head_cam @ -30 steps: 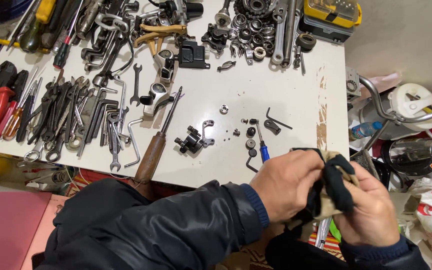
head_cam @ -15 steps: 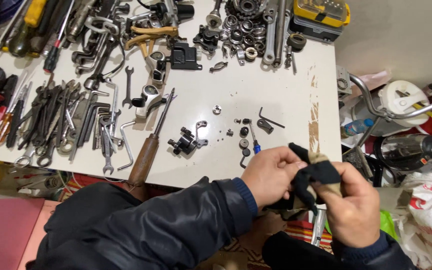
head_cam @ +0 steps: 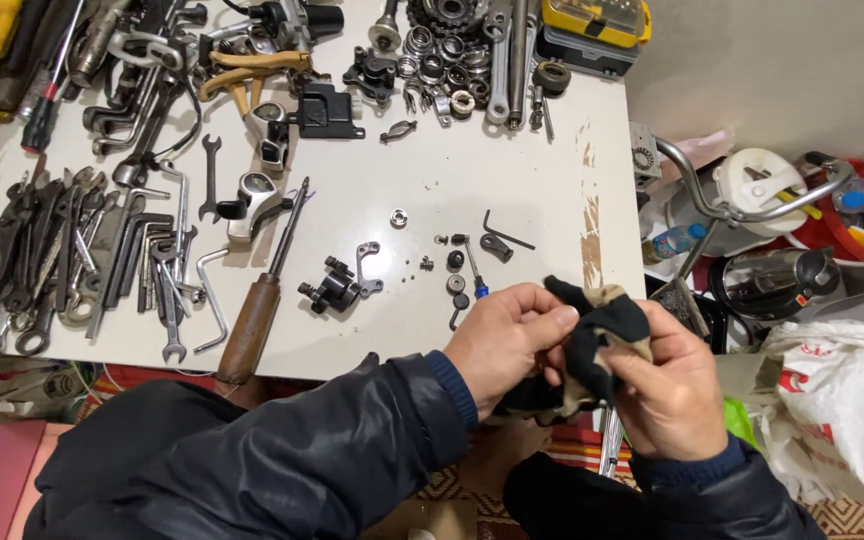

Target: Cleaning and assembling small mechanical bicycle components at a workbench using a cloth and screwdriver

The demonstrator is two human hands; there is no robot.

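Observation:
My left hand (head_cam: 505, 340) and my right hand (head_cam: 674, 382) both grip a dirty black rag (head_cam: 600, 325) just off the near right corner of the white table (head_cam: 372, 200). The rag is bunched between the fingers; whatever is inside it is hidden. On the table just beyond my left hand lie small parts: a black brake caliper (head_cam: 330, 287), a bent metal bracket (head_cam: 367, 267), a washer (head_cam: 399, 217), a black hex key (head_cam: 505, 229) and a blue-tipped tool (head_cam: 476, 281).
A wooden-handled screwdriver (head_cam: 261, 298) lies near the front edge. Rows of wrenches and hex keys (head_cam: 82, 260) fill the left side, bearings and a yellow case (head_cam: 595, 22) the far side. Right of the table stand a chrome handlebar (head_cam: 722, 205), a kettle (head_cam: 772, 283) and a white plastic bag (head_cam: 842, 400).
Both hands with the rag have shifted slightly up and left in view, closer to the table edge, and the rag has been reworked between the fingers. The table items have not moved.

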